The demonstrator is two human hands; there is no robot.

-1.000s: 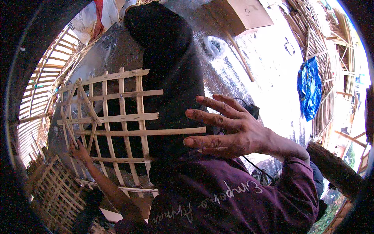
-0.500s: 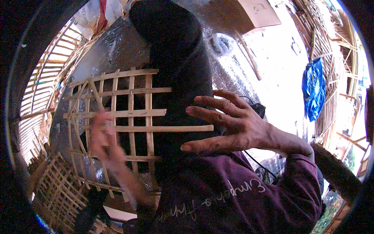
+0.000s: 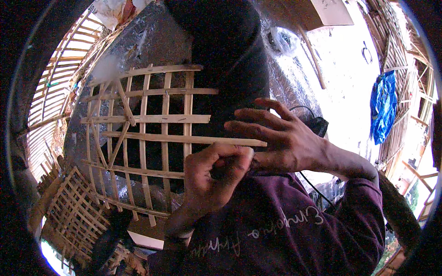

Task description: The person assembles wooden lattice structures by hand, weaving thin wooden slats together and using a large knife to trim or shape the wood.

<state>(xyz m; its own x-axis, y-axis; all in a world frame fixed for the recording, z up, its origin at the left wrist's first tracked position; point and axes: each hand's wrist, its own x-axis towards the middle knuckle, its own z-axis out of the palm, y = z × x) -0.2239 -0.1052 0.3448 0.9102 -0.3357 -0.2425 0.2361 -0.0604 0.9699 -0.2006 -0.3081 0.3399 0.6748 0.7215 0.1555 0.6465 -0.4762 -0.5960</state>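
Observation:
A lattice of pale split-bamboo strips (image 3: pixel 179 119) lies across dark-clothed legs (image 3: pixel 230 60). Short slanting pieces (image 3: pixel 119 145) cross its left part. One longer bamboo strip (image 3: pixel 221 140) sticks out past the grid to the right. Its tip lies against my right hand (image 3: pixel 285 138), whose fingers are spread, between the forefinger and the thumb. My left hand (image 3: pixel 216 172) is closed just below this strip, with bent fingers pressed together at my right thumb. Whatever those fingers may pinch is hidden.
Another woven lattice (image 3: pixel 76 211) is at the lower left, and a slatted bamboo panel (image 3: pixel 64 69) rises at the far left. A cardboard box (image 3: pixel 329 11), a thin stick (image 3: pixel 313 57) and a blue plastic sheet (image 3: pixel 383 108) are on the right side. A black cable (image 3: pixel 317 188) runs beside my body.
My left hand has moved right, from over the slanting pieces to beside my right thumb, and its fingers have closed. The whole view has shifted slightly.

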